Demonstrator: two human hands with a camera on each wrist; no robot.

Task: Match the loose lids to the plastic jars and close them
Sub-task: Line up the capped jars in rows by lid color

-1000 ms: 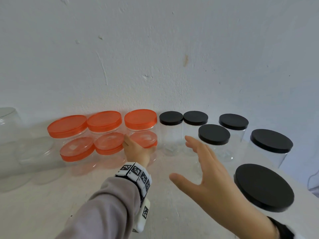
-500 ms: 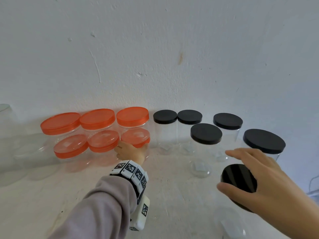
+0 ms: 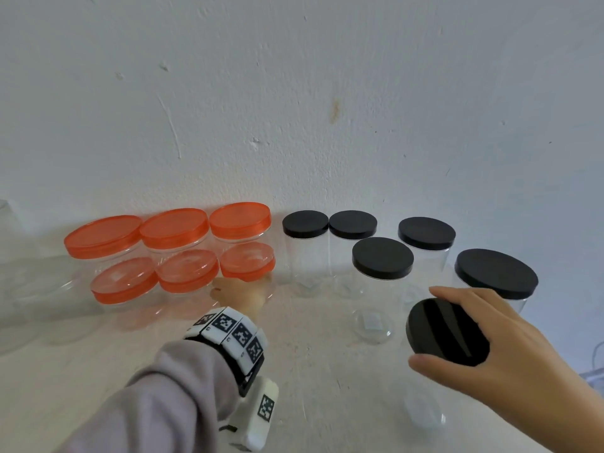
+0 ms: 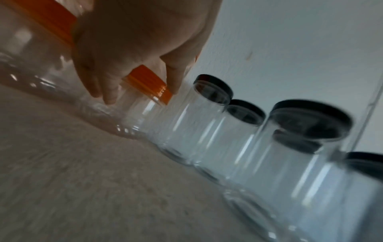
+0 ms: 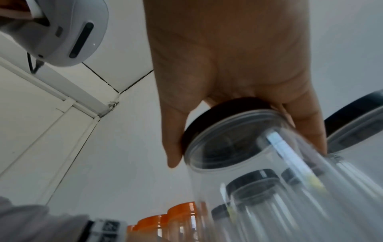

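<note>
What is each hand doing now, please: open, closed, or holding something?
Left hand: grips the front orange-lidded jar at its side.
Right hand: holds the black lid of the nearest clear jar, fingers curled round its rim.

Clear plastic jars, all capped, upright on a pale table point(image 3: 310, 371) against the wall.

Orange-lidded jars point(image 3: 178, 228): six, squat, in two rows of three at the left; back row touching the wall, front row just before it.

Black-lidded jars point(image 3: 382, 258): five, taller, right of the orange group; two narrow ones nearest the wall.

Black lid point(image 3: 446, 333): sixth, seated on a clear jar point(image 5: 311, 188) nearest the table's front right, tilted, blurred.
</note>
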